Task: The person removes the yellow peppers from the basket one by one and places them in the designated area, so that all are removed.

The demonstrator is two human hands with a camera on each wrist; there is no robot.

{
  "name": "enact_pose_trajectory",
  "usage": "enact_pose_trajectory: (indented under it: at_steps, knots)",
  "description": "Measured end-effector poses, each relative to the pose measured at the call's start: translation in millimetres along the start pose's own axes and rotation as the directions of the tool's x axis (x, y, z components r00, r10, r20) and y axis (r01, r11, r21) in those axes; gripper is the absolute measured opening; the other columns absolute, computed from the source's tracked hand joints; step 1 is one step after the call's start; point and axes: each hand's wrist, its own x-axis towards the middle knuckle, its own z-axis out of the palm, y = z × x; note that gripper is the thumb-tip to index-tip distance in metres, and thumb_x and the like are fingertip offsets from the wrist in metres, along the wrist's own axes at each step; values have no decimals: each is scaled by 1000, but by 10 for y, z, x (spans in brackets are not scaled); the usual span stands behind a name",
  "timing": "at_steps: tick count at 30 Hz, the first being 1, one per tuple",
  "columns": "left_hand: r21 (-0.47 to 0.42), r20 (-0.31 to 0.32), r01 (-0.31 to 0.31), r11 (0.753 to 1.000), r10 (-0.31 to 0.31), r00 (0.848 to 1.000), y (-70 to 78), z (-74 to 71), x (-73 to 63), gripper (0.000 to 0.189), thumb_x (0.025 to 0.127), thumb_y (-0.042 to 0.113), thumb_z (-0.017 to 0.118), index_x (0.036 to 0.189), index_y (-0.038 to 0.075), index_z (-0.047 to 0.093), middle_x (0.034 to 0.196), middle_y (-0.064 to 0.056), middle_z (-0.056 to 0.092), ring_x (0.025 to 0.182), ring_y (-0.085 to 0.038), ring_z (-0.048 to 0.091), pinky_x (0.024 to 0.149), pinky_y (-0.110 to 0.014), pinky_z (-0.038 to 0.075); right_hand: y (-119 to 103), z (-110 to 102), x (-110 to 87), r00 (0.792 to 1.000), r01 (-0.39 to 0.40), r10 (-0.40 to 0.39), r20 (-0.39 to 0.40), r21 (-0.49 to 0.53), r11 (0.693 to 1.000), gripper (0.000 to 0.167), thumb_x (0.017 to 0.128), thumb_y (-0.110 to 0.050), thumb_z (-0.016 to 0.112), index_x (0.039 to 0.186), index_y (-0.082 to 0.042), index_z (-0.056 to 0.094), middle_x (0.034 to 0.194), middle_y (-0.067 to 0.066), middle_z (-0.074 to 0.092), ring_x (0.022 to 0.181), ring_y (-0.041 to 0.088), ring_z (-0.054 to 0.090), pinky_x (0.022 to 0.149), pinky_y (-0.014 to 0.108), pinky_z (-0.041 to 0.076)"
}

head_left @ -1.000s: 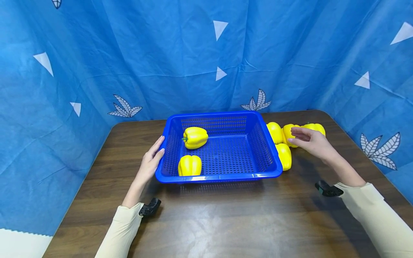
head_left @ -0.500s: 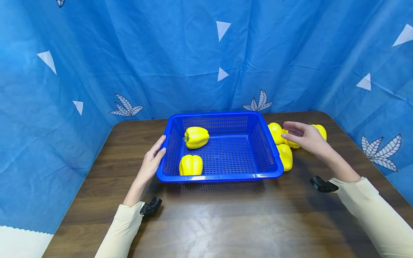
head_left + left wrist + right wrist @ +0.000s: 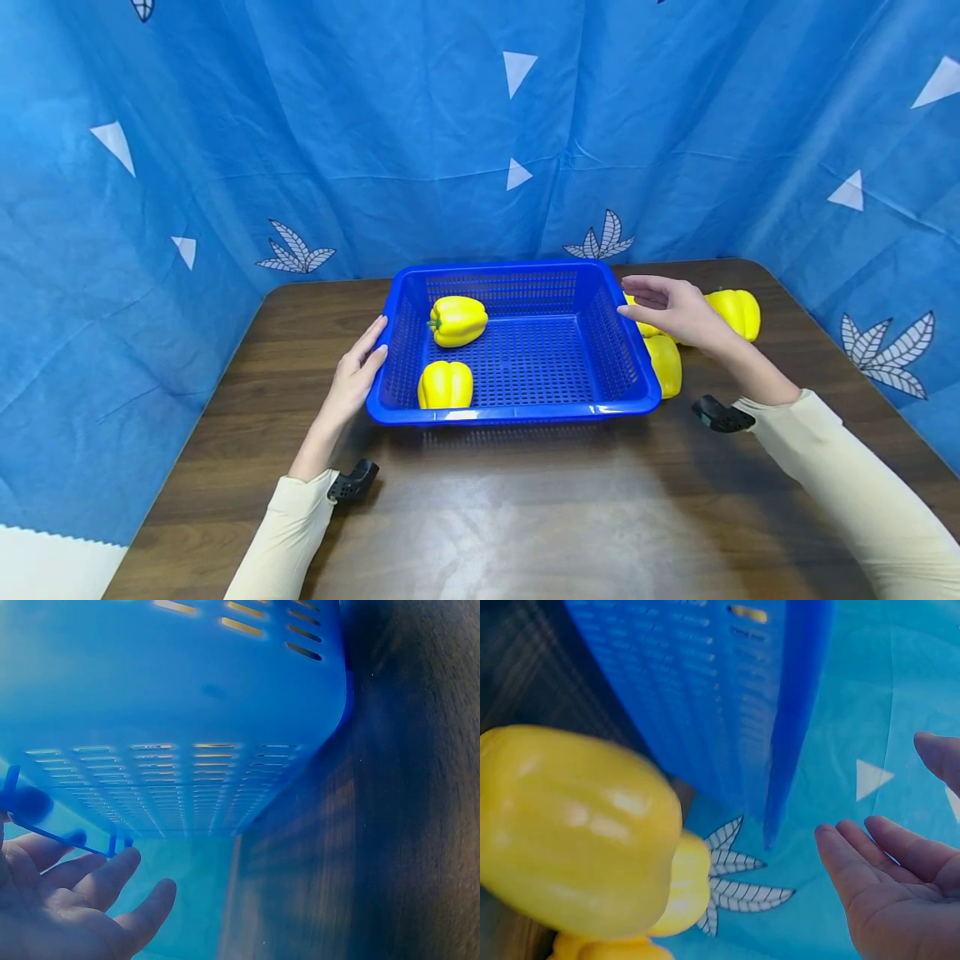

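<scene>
A blue plastic basket (image 3: 517, 412) with slotted walls stands on the table. Inside it, toward the left, lie two yellow bell peppers (image 3: 458, 322). My left hand (image 3: 351, 377) touches the basket's left rim with relaxed, nearly straight fingers; in the left wrist view its fingertips (image 3: 161, 894) reach under the rim. My right hand (image 3: 678, 314) hovers by the right rim, fingers and thumb apart, holding nothing. Beneath and beside it are several more yellow bell peppers (image 3: 663, 367), partly hidden by the hand. One pepper (image 3: 577, 832) looms large in the right wrist view.
The dark wooden table (image 3: 510, 517) carries the basket and peppers. One pepper (image 3: 738, 313) lies farthest right, near the table's right edge. A blue curtain (image 3: 420, 150) with white triangles and leaf prints hangs behind and along both sides.
My right hand has moved left, from over the right-hand peppers to the basket's right rim. My left hand stays at the left rim, and the peppers lie as before.
</scene>
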Motion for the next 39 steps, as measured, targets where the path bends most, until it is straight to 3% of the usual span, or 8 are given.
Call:
enact_pose_trajectory:
  at_steps: [10, 24, 39]
  knots:
    - [-3, -10, -20, 1000, 20, 1000, -3, 9, 9, 48, 101, 19, 38, 148, 9, 28, 157, -13, 22, 145, -34, 22, 116, -52, 23, -228, 124, 154, 997, 55, -56, 54, 18, 998, 62, 90, -33, 61, 139, 1, 41, 140, 23, 47, 129, 39, 47, 102, 49, 43]
    - [-7, -4, -4, 1000, 4, 1000, 8, -12, 3, 49, 101, 19, 38, 148, 9, 28, 157, -12, 21, 145, -35, 22, 116, -52, 23, -417, 224, 274, 987, 80, -81, 140, 11, 997, 60, 90, -29, 62, 138, 0, 42, 140, 22, 48, 131, 37, 46, 104, 48, 42]
    - [2, -2, -2, 1000, 2, 1000, 15, -7, -11, 49, 101, 19, 38, 148, 11, 28, 158, -12, 21, 145, -35, 22, 116, -52, 24, -689, 481, 493, 963, 127, -131, 234, 31, 991, 54, 88, -23, 64, 134, 1, 47, 137, 21, 52, 128, 35, 50, 103, 44, 45]
